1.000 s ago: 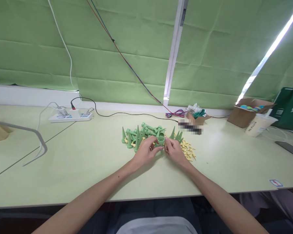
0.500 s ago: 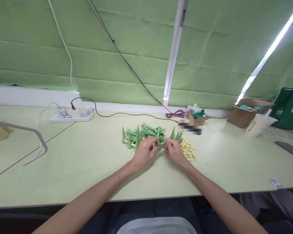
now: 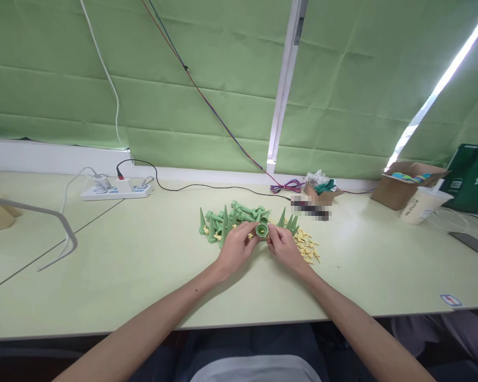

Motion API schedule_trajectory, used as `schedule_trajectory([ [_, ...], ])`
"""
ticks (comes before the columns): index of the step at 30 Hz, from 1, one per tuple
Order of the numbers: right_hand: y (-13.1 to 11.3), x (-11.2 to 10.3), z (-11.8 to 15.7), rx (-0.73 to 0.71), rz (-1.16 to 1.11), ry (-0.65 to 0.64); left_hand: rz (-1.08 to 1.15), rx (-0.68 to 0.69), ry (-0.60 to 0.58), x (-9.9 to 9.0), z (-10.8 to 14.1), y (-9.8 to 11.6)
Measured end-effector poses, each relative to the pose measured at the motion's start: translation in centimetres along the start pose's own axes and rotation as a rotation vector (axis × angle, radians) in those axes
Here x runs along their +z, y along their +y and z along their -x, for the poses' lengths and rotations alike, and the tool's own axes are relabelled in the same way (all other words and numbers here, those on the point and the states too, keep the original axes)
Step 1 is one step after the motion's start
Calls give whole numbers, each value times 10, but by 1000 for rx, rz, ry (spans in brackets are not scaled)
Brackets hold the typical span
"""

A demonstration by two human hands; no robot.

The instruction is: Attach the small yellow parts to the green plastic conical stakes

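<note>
My left hand (image 3: 238,248) is closed round a green plastic spike (image 3: 262,230), whose hollow round end faces up toward me. Beside it, my right hand (image 3: 283,245) pinches with thumb and forefinger at the right side of that end; whatever lies between its fingertips is too small to make out. Behind my hands lies a heap of green spikes (image 3: 245,213), some on their sides and some standing point up. More upright spikes (image 3: 289,223) stand behind my right hand. Small yellow pointed pieces (image 3: 307,246) are scattered to its right.
A white power strip (image 3: 117,192) lies at the back left, with a black cable running right. Toward the back right are a small open carton (image 3: 322,195), a larger cardboard box (image 3: 398,188), a drink cup (image 3: 424,204) and a dark phone-like slab (image 3: 472,245).
The green spike's open end has tilted and shifted slightly left. Both hands stay in nearly the same place around it.
</note>
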State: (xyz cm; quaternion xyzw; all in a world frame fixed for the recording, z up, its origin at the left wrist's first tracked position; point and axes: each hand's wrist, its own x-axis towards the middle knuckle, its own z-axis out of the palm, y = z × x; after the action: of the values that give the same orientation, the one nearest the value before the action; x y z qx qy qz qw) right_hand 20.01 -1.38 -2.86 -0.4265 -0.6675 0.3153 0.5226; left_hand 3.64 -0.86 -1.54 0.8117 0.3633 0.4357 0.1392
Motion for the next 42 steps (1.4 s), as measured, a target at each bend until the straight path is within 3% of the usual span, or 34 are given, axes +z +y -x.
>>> schedule_trajectory([
  [13, -5, -2, 2, -118, 175, 28, 274, -342, -59, -3, -3, 4],
  [18, -6, -1, 2, -157, 243, -19, 477, -459, -174, -4, -5, 4],
  [21, -6, -2, 3, -170, 244, -48, 521, -460, -233, -5, -5, 6],
  [33, 1, -2, 2, -165, 255, -45, 557, -457, -265, -7, -5, 7],
  [42, 3, -3, 1, -158, 240, -38, 546, -373, -294, -12, -5, 11],
])
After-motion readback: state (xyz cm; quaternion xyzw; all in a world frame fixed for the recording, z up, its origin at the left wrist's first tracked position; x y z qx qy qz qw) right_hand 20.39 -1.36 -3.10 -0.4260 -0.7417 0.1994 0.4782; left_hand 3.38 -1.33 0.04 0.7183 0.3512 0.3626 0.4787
